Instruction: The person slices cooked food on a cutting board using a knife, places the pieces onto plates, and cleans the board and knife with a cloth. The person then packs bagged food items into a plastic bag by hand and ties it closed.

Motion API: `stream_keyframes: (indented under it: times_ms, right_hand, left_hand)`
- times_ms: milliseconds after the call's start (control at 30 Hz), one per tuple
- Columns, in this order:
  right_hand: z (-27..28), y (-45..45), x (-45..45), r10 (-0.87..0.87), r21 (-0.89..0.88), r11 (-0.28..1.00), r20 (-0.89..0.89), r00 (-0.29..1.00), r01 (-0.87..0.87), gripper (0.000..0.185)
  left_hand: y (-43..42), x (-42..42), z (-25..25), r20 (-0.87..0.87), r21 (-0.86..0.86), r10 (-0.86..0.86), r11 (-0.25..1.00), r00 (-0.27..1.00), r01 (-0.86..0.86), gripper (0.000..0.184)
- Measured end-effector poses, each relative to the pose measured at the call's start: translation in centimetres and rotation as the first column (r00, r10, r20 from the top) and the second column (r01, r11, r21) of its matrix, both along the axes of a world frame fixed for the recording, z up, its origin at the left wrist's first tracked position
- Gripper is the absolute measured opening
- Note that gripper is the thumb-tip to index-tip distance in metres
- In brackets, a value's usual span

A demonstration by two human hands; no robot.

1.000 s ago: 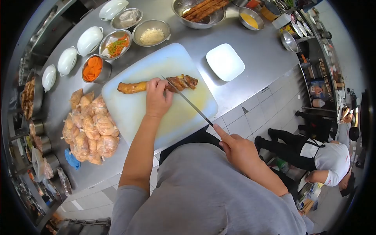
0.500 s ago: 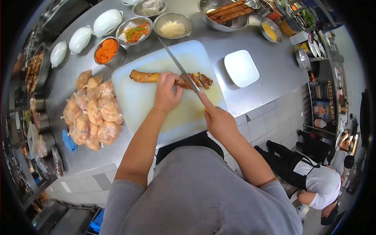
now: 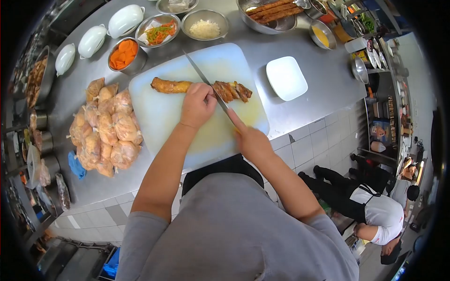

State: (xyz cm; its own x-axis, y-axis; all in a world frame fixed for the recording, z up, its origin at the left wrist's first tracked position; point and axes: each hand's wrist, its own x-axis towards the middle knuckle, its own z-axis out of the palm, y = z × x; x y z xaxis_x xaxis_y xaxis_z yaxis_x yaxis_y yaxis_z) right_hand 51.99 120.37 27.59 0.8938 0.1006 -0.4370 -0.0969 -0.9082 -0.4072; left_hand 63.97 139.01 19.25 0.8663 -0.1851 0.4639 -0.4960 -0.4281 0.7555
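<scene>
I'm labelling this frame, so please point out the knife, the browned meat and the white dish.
Knife (image 3: pixel 198 70), head view: on the blade.
Browned meat (image 3: pixel 171 86), head view: on its left portion.
White dish (image 3: pixel 287 78), head view: at its middle.

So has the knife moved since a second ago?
Yes. Against the cutting board, the knife has moved forward: its tip, just past the browned meat then, now reaches the board's far edge.

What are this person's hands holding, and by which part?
The right hand grips the knife by its handle, index finger stretched toward the blade. The left hand holds the browned roll near its middle, beside the blade.
</scene>
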Motion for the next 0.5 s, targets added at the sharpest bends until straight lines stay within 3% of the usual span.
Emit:
stream_keyframes:
  times_ms: [33,67,200,267,367,433,500]
  right_hand:
    - [-1.4,0.3,1.0,-0.010,0.085,0.996,0.133,0.991,-0.002,0.075]
    - [-0.7,0.1,1.0,-0.017,0.092,0.996,0.149,0.989,0.003,0.075]
    - [4.2,-3.3,0.9,0.029,-0.018,1.000,0.253,0.967,-0.025,0.067]
    - [4.8,-5.2,1.5,0.021,-0.082,0.997,0.302,0.953,0.004,0.066]
    - [2.7,-8.1,5.9,0.129,-0.224,0.974,0.376,0.918,-0.045,0.064]
    - [1.0,-9.4,8.9,0.389,-0.336,0.909,0.476,0.789,-0.245,0.064]
    - [0.5,-9.1,11.6,0.420,-0.343,0.897,0.460,0.782,-0.279,0.062]
  left_hand:
    - [0.0,-0.2,-0.1,-0.023,0.015,0.005,1.000,1.000,-0.005,0.015]
    - [0.1,0.1,0.0,-0.040,0.031,0.007,1.000,0.999,-0.006,0.015]
    - [-0.1,-0.5,-0.2,-0.056,0.008,0.067,0.998,0.996,-0.066,0.021]
    - [-0.1,-0.9,0.3,0.091,0.047,0.158,0.986,0.983,-0.163,0.032]
    - [0.7,-1.9,3.5,0.044,0.195,0.045,0.979,0.998,-0.053,0.047]
    - [1.2,-1.9,5.7,-0.001,0.264,-0.018,0.964,1.000,0.018,0.054]
    - [1.5,-1.6,6.6,-0.057,0.336,-0.080,0.937,0.995,0.094,0.062]
